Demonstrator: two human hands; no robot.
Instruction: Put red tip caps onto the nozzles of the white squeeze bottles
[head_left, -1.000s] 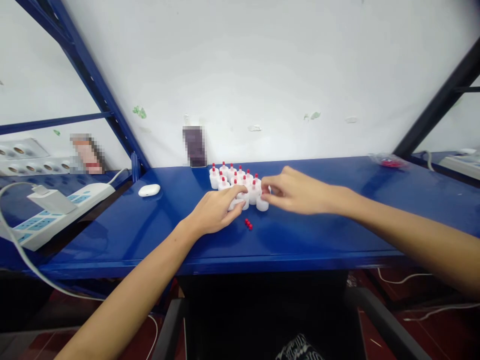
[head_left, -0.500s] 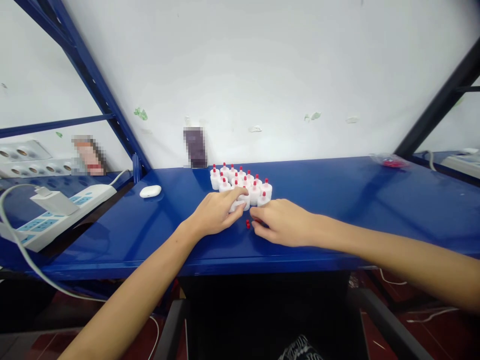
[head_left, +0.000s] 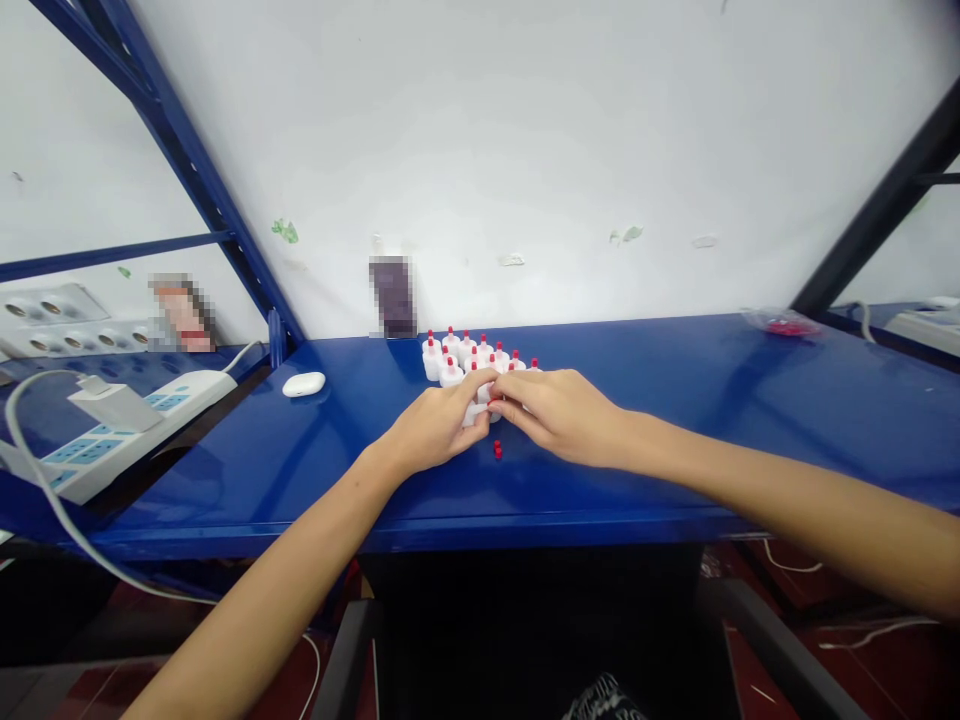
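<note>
A cluster of several small white bottles with red caps stands on the blue shelf near the wall. My left hand is curled round a white bottle at the front of the cluster. My right hand meets it from the right, its fingertips pinched together over that bottle's top; what they pinch is hidden. A loose red cap lies on the shelf just in front of both hands.
A white earbud case lies left of the bottles. White power strips with a plugged charger and cable sit at far left. A clear bag with red pieces rests at the back right. Blue rack struts rise on the left.
My right hand dropped from the bottles to the loose red caps in front, then came back up to the bottle held by my left hand. Fewer red caps lie on the shelf.
</note>
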